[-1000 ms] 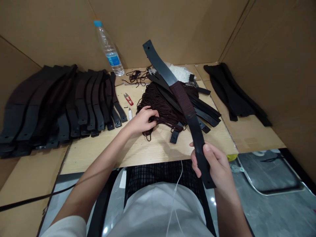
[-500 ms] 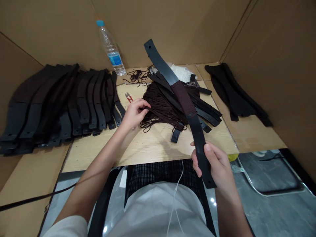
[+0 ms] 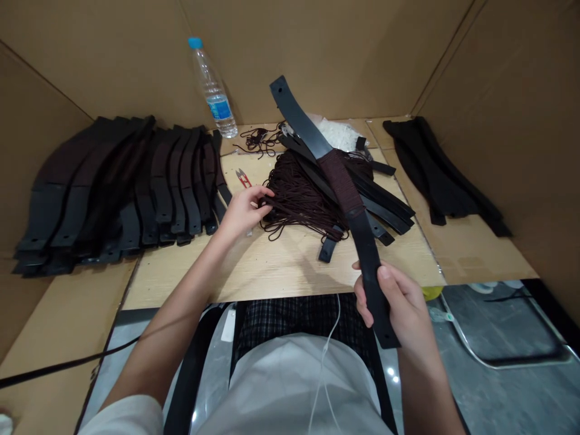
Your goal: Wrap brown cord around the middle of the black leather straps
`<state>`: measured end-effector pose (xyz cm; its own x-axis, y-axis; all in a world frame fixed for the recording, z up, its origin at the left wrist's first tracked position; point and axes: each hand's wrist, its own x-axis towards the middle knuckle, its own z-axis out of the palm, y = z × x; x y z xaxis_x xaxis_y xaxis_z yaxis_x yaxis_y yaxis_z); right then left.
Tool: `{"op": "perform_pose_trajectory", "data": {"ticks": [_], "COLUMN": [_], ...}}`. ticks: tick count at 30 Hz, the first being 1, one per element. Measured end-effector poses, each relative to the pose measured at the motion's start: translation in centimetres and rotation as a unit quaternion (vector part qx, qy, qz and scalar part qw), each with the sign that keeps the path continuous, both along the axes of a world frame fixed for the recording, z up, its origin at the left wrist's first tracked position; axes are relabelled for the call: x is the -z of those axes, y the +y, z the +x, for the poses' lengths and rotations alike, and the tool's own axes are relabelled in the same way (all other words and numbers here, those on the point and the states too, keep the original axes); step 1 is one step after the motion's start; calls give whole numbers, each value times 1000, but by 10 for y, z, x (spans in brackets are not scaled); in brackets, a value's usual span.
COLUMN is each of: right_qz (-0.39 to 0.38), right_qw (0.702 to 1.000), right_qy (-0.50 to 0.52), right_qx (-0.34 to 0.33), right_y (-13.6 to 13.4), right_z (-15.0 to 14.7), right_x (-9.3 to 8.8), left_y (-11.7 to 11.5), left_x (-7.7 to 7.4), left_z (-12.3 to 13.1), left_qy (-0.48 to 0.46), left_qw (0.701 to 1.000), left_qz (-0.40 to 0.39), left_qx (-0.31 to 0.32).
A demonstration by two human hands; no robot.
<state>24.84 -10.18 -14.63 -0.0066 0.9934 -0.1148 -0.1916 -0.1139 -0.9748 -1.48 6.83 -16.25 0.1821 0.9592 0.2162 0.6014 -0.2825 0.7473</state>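
Note:
My right hand (image 3: 399, 299) is wrapped round the lower end of a curved black strip (image 3: 368, 248) with a hole at each end. Dark brown cord (image 3: 342, 184) is wound tightly round the strip's middle, and the strip slants up and leftward above the table. Thumb and fingertips of my left hand (image 3: 247, 211) are closed at the left edge of a heap of loose brown cord (image 3: 294, 196), pinching cord there. Red-handled thread snips (image 3: 243, 178) lie just beyond that hand. More bare black strips (image 3: 385, 202) rest on and beside the heap, partly hidden by the held one.
Many cord-wrapped strips (image 3: 95, 181) are stacked at the left. Several black strips (image 3: 441, 169) lie at the right by the cardboard wall (image 3: 507, 90). A water bottle (image 3: 220, 99) leans at the back, near cord scraps (image 3: 260, 139) and a bag of white bits (image 3: 339, 134).
The whole view has shifted slightly, so things on the table appear a little further right. Both hands keep nearly the same pose, and the strip stays in my right hand.

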Motion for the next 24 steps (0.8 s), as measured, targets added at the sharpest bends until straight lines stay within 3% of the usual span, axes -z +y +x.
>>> {"op": "perform_pose_trajectory", "data": {"ticks": [4, 11, 18, 24], "right_qz": [-5, -11, -9, -21], "right_qw": [1000, 1000, 1000, 1000], "right_qy": [-4, -11, 0, 12], "right_qx": [-2, -1, -11, -11], "right_y": [-1, 0, 1, -2], "right_z": [-1, -2, -3, -4], "right_x": [0, 1, 2, 1], "left_y": [-11, -24, -31, -32], "left_x": [1, 8, 13, 10], "left_z": [-3, -12, -14, -11], "left_qy": [95, 166, 156, 134], "left_qw": [993, 984, 976, 979], "left_qz": [67, 38, -76, -92], "left_qx": [5, -48, -129, -123]}}
